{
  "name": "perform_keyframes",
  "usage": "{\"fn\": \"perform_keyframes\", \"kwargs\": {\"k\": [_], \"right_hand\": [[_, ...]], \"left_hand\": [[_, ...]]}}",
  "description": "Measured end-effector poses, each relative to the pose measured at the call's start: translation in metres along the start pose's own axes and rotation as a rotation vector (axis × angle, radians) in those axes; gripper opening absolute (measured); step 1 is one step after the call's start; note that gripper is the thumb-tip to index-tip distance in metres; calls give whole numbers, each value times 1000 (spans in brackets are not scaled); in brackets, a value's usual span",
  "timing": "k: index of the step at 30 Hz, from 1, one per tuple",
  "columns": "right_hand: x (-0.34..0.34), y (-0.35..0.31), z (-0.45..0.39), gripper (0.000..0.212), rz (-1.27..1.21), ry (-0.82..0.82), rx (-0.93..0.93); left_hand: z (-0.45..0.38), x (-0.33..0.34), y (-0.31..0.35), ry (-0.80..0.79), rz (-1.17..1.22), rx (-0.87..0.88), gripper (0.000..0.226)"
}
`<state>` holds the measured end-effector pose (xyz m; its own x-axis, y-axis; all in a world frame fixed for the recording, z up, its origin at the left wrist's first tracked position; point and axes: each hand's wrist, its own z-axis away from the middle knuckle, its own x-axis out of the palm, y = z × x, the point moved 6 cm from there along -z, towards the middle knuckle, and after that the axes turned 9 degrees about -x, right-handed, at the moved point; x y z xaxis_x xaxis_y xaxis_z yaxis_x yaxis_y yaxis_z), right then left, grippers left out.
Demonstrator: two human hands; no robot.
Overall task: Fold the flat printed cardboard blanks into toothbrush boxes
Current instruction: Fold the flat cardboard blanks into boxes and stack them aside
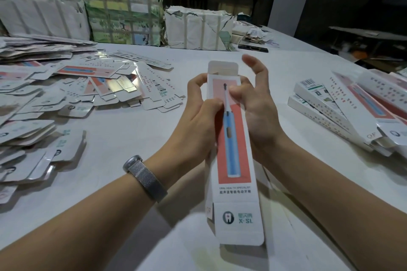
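Holding one box, both hands pinching it; end flaps unclosed; many blanks left.

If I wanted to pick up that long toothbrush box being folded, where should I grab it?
Probably around the middle of the box, across its long narrow sides, coming from either side as the left hand and right hand do. Both end flaps are open and would likely bend.

Held box: "X·SL" w/ tooth logo on near flap, "ORAL HEALTH SPECIALIST" under the toothbrush pic. Folded box at right: "QF".
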<state>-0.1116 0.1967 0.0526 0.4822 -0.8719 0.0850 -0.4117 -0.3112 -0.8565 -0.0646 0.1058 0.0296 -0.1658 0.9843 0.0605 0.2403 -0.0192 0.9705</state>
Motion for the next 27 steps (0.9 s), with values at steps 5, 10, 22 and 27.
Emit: {"fn": "perform_keyframes", "kwargs": {"k": [5,10,22,27], "right_hand": [[-4,0,-4,23,-34,34,-1],[-12,6,-9,22,-40,79,116],[-24,-5,-22,19,62,-8,13],[-25,-5,-24,10,142,34,-25]], "left_hand": [[1,-1,2,12,-5,-2,40],[4,1,0,-32,-62,-14,45],[5,3,5,-72,-166,10,47],[4,4,4,-62,-157,9,47]]}}
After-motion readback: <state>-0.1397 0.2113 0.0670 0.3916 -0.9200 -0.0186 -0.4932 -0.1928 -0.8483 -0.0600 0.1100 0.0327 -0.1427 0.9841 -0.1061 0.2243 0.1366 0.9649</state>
